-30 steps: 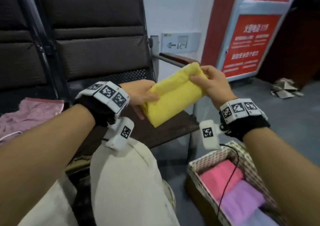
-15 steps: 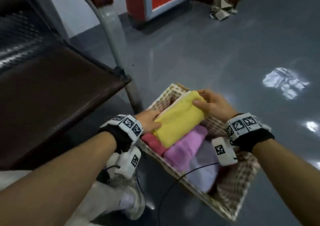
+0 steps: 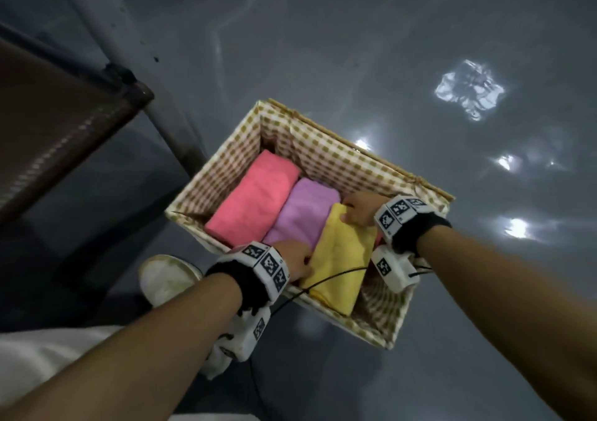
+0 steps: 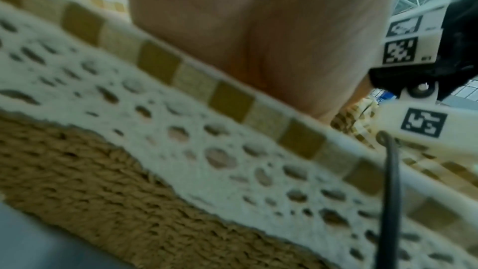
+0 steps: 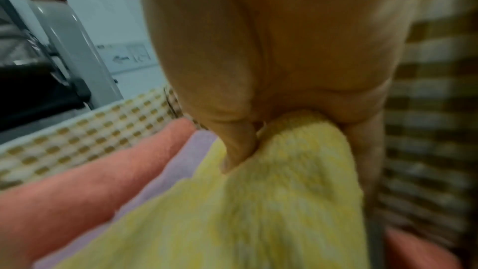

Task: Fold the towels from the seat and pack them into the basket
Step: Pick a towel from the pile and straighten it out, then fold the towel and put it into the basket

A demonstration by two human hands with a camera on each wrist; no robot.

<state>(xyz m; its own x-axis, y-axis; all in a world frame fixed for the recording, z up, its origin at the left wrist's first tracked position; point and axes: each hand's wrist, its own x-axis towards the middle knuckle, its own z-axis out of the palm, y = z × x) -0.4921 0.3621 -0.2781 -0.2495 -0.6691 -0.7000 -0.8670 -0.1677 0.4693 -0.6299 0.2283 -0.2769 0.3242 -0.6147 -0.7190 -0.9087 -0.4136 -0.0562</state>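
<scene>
A folded yellow towel (image 3: 342, 259) lies in the checked-lined wicker basket (image 3: 349, 159) on the floor, beside a folded lilac towel (image 3: 303, 214) and a folded pink towel (image 3: 255, 201). My right hand (image 3: 358, 210) pinches the yellow towel's far end; in the right wrist view the thumb and fingers (image 5: 240, 146) close on the yellow towel (image 5: 258, 212). My left hand (image 3: 297, 259) holds the towel's near left edge, its fingertips hidden. The left wrist view shows only the palm (image 4: 258, 28) over the basket rim (image 4: 232, 99).
The dark seat (image 3: 55, 120) and its grey metal leg (image 3: 174, 130) stand to the left of the basket. My white shoe (image 3: 168, 278) is near the basket's front left corner. A black cable (image 3: 326, 281) crosses the yellow towel. The grey floor (image 3: 387, 49) lies around.
Both hands carried the yellow towel from above the seat down into the basket, where it now lies beside the lilac towel. My view has tilted down onto the basket.
</scene>
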